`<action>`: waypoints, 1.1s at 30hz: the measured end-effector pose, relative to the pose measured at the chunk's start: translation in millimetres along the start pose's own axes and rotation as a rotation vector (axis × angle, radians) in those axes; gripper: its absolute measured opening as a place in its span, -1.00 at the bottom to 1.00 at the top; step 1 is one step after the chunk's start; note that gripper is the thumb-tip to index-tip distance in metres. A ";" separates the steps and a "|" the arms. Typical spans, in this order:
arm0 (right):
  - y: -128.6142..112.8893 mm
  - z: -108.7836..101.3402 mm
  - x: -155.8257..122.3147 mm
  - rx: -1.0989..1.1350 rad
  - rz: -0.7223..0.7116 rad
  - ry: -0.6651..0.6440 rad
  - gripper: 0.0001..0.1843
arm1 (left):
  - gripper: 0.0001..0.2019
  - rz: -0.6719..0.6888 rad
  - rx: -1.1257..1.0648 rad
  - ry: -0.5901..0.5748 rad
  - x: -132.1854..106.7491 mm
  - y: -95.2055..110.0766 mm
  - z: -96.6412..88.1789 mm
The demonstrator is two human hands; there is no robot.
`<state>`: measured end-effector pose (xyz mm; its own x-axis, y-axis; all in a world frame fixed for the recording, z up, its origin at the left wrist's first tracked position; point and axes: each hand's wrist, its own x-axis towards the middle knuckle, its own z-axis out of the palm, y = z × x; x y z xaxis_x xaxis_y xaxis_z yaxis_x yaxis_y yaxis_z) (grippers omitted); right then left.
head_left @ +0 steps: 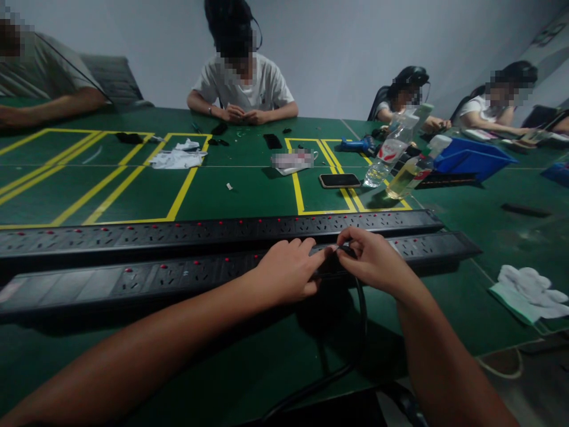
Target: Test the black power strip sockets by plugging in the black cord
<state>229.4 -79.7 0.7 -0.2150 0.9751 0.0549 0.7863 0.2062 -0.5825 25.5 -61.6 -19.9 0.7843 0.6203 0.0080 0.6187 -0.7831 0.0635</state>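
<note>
Two long black power strips with red-lit sockets or switches lie side by side across the green table. My left hand (284, 270) is on the near power strip (200, 273), fingers curled over its top and thumb at its near side. Its index fingertip meets my right hand's fingertips at a small pale spot. My right hand (373, 258) is closed in a pinch on a black cable (363, 314), which hangs down from it over the table's front side. The cable's end is hidden by my fingers. Behind lies the far power strip (195, 230).
White gloves (528, 290) lie at the right edge, others (178, 155) at back left. A phone (340, 181), a clear bottle (389, 154), an oil-coloured bottle (411, 175) and a blue bin (475, 159) stand beyond the strips. Several people sit across the table.
</note>
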 end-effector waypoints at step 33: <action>-50.7 24.6 10.3 -0.020 0.023 0.085 -0.93 | -0.41 0.070 -0.228 -0.045 -9.8 -32.2 -4.9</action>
<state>173.1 -82.1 10.9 -0.1479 0.9828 0.1107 0.8023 0.1847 -0.5677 -2.4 -42.3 -17.1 0.8292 0.5585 -0.0236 0.5407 -0.7905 0.2877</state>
